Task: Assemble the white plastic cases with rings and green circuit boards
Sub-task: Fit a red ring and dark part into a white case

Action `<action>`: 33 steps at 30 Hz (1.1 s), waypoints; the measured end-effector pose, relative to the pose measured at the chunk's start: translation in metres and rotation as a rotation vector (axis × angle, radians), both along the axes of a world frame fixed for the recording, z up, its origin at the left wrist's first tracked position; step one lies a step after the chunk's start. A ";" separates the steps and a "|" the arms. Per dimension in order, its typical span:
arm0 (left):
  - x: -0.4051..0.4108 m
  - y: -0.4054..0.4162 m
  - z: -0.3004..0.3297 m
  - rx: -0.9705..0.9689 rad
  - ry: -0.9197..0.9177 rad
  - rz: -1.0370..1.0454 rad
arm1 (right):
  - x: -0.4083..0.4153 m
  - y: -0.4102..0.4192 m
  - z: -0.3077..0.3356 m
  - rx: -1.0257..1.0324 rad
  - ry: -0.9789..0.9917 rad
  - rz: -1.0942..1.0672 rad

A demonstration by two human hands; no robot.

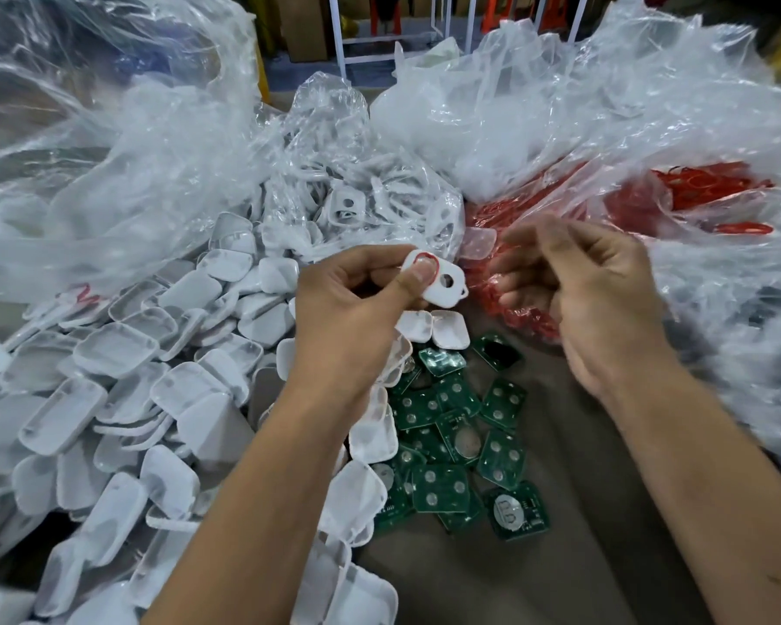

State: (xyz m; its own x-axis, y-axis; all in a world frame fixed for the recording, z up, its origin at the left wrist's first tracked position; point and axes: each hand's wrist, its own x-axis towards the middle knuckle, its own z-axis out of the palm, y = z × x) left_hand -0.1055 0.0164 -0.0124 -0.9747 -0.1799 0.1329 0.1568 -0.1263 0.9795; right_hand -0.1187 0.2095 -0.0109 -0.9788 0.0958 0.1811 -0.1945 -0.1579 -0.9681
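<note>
My left hand (357,304) grips a white plastic case (443,281) with two round holes; its thumb presses a red ring (426,260) into the upper hole. Just right of the case, my right hand (582,290) hovers with curled fingers over a clear bag of red rings (695,191); it is blurred, and I cannot see whether it holds a ring. Below the hands, several green circuit boards (461,444) lie scattered on the brown table (560,557). A big heap of white case halves (131,399) spreads across the left.
Crumpled clear plastic bags (537,106) fill the back and right side; one (357,187) holds more white cases with holes. A white metal frame (388,33) and cardboard boxes stand beyond the table.
</note>
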 end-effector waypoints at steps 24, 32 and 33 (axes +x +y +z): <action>0.008 -0.002 0.016 0.162 -0.174 -0.038 | 0.010 -0.005 -0.005 0.181 -0.054 0.180; 0.005 -0.010 0.014 0.144 -0.215 -0.169 | 0.015 -0.013 -0.007 0.178 0.025 0.248; 0.004 -0.012 0.014 0.168 -0.213 -0.206 | 0.014 -0.013 -0.007 0.187 0.028 0.248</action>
State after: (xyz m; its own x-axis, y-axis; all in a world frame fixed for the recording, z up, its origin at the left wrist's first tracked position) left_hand -0.1011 0.0045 0.0020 -0.9955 0.0211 -0.0926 -0.0947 -0.2962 0.9504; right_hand -0.1043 0.1969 -0.0178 -0.9626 -0.1823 0.2004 -0.1994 -0.0238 -0.9796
